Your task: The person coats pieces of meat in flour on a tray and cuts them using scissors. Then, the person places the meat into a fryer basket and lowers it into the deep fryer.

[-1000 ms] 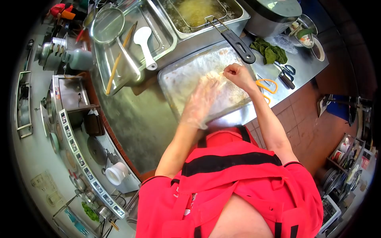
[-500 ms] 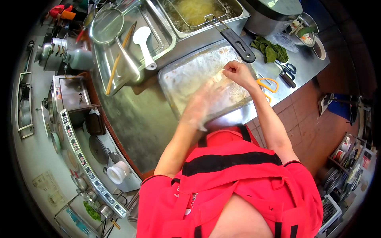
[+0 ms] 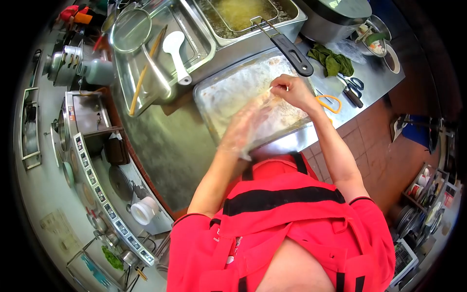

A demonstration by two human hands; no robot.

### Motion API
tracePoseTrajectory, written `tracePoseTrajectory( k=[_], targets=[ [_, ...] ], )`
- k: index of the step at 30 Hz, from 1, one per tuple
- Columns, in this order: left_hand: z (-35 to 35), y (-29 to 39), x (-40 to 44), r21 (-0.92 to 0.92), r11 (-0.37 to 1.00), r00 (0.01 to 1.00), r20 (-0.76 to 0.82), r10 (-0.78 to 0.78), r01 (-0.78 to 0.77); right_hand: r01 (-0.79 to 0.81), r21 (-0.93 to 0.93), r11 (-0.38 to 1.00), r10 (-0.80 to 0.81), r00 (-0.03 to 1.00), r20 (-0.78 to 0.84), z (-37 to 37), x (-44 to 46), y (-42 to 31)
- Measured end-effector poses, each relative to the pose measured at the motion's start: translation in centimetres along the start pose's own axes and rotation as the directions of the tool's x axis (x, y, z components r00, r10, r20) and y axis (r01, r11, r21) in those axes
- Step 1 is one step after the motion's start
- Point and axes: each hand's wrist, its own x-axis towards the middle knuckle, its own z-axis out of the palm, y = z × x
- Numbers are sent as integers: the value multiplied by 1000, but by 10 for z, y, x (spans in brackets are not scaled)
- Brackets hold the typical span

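A shallow metal tray dusted with white powder lies on the steel counter in front of me. Over its middle is my left hand, in a clear, loose plastic glove; motion smears its fingers. My right hand is bare and closed in a pinch at the tray's right side. A small pale bit shows at its fingertips, close to the left fingers. Whether that is the glove's tip or a piece of food, I cannot make out. A black-handled fryer basket reaches over the tray's far right corner.
Beyond the tray is a fryer with bubbling oil. Left of it, a steel pan holds a strainer, a white paddle and chopsticks. To the right lie a green cloth, a knife and orange-handled scissors.
My right hand has shifted slightly left, its fingertips still pinched near the left fingers. The gloved left hand stays over the tray, still moving. The surrounding kitchenware has not moved.
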Motion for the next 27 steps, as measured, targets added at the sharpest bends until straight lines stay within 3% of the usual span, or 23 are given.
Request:
tracePoseTrajectory(
  k=[2,7,10,12,15,18,20,22,25,27],
  targets=[
    [-4,-8,-1,6,1000,1000,19,3,-3,-115,-39,993,113,992,-52,-8,3,3],
    [10,-26,-2,100,993,996,-59,62,-56,-175,-8,985,172,975,-141,-10,5,20],
    [-11,-37,8,411,898,986,15,168,-159,-178,23,984,179,966,-189,-10,1,28],
    [-23,-40,9,477,866,982,-23,187,-154,-217,10,976,217,966,-141,-16,-1,25],
    [-29,-34,11,517,852,978,-126,169,-81,-112,-98,989,101,988,-113,-19,-8,-9],
    [-8,-16,14,455,890,976,-171,133,-42,307,-276,911,-332,942,-46,-11,-20,-32],
    [-7,-13,17,447,893,981,-140,132,-56,296,-358,886,-281,955,94,-5,-26,-48],
    [-15,-12,25,492,864,985,-70,161,-106,249,-334,909,-234,969,83,0,-20,-35],
    [-11,-1,16,672,741,973,-176,147,10,161,-241,957,-182,981,-69,-9,-15,-26],
    [-12,-8,7,827,558,974,-68,217,-67,134,-232,963,-168,976,-135,-13,-13,-17]
  ],
)
